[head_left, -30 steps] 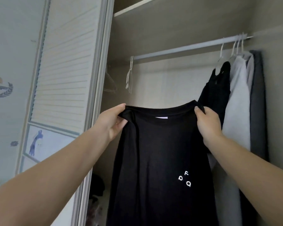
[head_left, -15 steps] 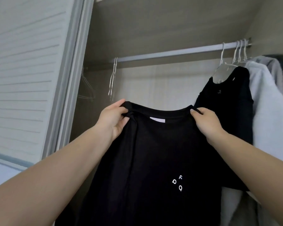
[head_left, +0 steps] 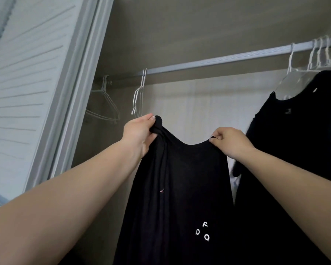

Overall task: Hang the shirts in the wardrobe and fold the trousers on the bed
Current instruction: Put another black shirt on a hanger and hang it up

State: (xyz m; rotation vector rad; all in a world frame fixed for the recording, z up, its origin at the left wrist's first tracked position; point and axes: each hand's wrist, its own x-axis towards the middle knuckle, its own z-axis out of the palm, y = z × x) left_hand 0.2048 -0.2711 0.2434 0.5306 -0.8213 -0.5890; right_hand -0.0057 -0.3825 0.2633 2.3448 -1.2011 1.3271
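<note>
The shirt (head_left: 180, 188) has been raised and its left shoulder bunched in the left hand (head_left: 139, 131); the right hand (head_left: 229, 140) pinches the collar. Empty hangers (head_left: 138, 96) on the rail (head_left: 218, 61), just above the left hand, look to be needed next.

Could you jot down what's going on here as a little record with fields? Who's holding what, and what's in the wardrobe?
Held item: black shirt with small white letters, held up by its neckline
Left hand: grips the bunched left side of the neckline
Right hand: pinches the right side of the neckline
Rail: runs across the wardrobe, above the shirt
Empty hangers: white wire ones on the rail, just above the left hand; more further left
Already hung: black garment on a hanger at the right
Shirt on a hanger: not yet
Door: white louvred panel, at the left
</note>
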